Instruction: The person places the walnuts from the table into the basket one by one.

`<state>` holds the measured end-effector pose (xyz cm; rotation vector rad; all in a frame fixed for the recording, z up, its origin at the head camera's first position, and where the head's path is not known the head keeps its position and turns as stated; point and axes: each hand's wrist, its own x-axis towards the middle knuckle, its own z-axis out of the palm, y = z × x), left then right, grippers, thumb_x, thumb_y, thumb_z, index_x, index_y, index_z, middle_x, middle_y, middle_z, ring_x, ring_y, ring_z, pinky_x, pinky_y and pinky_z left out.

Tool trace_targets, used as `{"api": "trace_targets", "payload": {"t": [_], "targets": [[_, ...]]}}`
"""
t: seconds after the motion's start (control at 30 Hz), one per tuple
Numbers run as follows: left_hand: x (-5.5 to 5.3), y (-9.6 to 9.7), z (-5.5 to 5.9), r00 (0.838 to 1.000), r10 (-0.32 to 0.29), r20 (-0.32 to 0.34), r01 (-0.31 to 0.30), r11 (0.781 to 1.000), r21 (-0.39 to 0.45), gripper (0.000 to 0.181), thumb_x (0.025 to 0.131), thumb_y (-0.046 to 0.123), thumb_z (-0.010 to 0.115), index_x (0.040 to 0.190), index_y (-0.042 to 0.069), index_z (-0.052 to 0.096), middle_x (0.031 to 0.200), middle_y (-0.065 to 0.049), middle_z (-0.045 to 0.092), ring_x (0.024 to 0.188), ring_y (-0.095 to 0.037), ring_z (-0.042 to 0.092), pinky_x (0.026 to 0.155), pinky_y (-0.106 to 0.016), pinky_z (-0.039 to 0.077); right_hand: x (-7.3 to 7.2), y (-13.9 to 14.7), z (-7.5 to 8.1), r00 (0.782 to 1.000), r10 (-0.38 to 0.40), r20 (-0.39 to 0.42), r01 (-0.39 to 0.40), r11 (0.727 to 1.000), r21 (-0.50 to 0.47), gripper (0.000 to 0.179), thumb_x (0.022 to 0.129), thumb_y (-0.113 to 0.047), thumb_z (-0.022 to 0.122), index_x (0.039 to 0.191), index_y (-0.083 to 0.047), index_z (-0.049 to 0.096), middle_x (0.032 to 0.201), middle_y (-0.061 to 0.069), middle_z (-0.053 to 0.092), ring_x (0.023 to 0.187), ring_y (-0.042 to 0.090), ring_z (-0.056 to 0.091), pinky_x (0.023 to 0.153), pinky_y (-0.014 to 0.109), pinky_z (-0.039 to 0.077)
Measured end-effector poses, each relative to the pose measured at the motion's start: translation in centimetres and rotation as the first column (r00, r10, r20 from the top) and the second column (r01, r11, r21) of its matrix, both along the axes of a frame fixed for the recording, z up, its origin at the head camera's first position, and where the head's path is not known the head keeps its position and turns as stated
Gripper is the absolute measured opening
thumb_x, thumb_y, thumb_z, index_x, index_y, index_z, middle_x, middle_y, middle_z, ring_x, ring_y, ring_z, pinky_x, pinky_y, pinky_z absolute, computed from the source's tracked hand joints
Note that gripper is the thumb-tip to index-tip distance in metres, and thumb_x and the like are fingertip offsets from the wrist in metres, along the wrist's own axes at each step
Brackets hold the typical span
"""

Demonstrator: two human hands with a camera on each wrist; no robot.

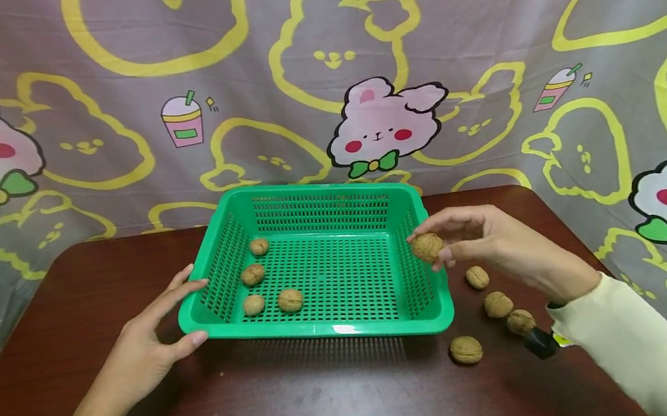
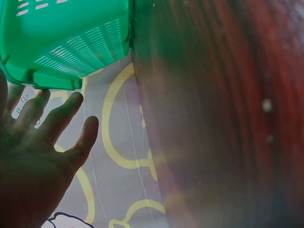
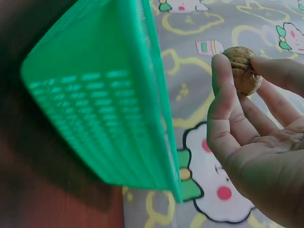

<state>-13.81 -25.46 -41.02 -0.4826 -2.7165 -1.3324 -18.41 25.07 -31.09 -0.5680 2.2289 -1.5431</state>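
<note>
My right hand [image 1: 488,244] pinches a walnut [image 1: 427,247] between thumb and fingertips over the right rim of a green plastic basket [image 1: 323,330]. In the right wrist view, that walnut [image 3: 242,70] shows its seam, and the basket wall [image 3: 95,109] stands to its left. Several walnuts [image 1: 291,300] lie on the basket's slotted floor, toward its left side. My left hand [image 1: 144,346] is at the basket's left end, fingers and thumb spread, fingertips at the rim. The left wrist view shows these fingers [image 2: 61,116] extended just under the basket's edge.
Several more walnuts [image 1: 498,304] lie on the dark reddish-brown table [image 1: 332,402] right of the basket, one of them [image 1: 466,350] closer to the front. Behind the table hangs a grey cloth [image 1: 268,84] printed with cartoon rabbits.
</note>
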Motion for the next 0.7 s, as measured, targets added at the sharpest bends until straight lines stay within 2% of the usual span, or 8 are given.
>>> {"api": "trace_targets", "payload": {"t": [0.2, 0.4, 0.53, 0.7], "targets": [[0.0, 0.0, 0.0, 1.000, 0.004, 0.006, -0.004, 1.000, -0.007, 0.072, 0.090, 0.020, 0.084, 0.153, 0.031, 0.052, 0.174, 0.003, 0.028, 0.152, 0.009, 0.020, 0.110, -0.081, 0.024, -2.9, -2.6, 0.5, 0.994, 0.043, 0.105, -0.036, 0.997, -0.070, 0.032, 0.100, -0.007, 0.067, 0.133, -0.007, 0.067, 0.131, 0.008, 0.070, 0.092, 0.034, 0.073, 0.089, 0.043, 0.060], [-0.1, 0.0, 0.0, 1.000, 0.000, -0.001, 0.000, 1.000, -0.002, 0.072, 0.089, 0.019, 0.085, 0.153, 0.031, 0.052, 0.173, 0.004, 0.028, 0.151, 0.010, 0.020, 0.110, -0.080, 0.024, -5.1, -5.0, 0.5, 0.980, 0.087, 0.181, -0.061, 0.988, -0.140, 0.034, 0.101, -0.005, 0.062, 0.134, -0.007, 0.065, 0.133, 0.010, 0.066, 0.092, 0.029, 0.074, 0.087, 0.037, 0.056], [-0.1, 0.0, 0.0, 1.000, -0.002, -0.003, 0.002, 1.000, 0.004, 0.073, 0.089, 0.019, 0.085, 0.153, 0.030, 0.052, 0.173, 0.003, 0.029, 0.151, 0.011, 0.020, 0.111, -0.080, 0.023, -6.7, -7.3, 0.2, 0.966, 0.106, 0.237, -0.063, 0.981, -0.182, 0.035, 0.100, -0.004, 0.062, 0.135, -0.006, 0.064, 0.127, 0.009, 0.069, 0.092, 0.028, 0.074, 0.084, 0.035, 0.057], [-0.1, 0.0, -0.1, 1.000, 0.003, 0.005, -0.003, 1.000, 0.004, 0.072, 0.089, 0.020, 0.085, 0.153, 0.031, 0.052, 0.173, 0.004, 0.029, 0.152, 0.009, 0.020, 0.111, -0.079, 0.023, -8.4, -10.8, -0.7, 0.949, 0.134, 0.287, -0.078, 0.977, -0.198, 0.035, 0.099, -0.002, 0.065, 0.133, -0.007, 0.065, 0.122, 0.007, 0.072, 0.096, 0.030, 0.072, 0.087, 0.040, 0.056]]}}
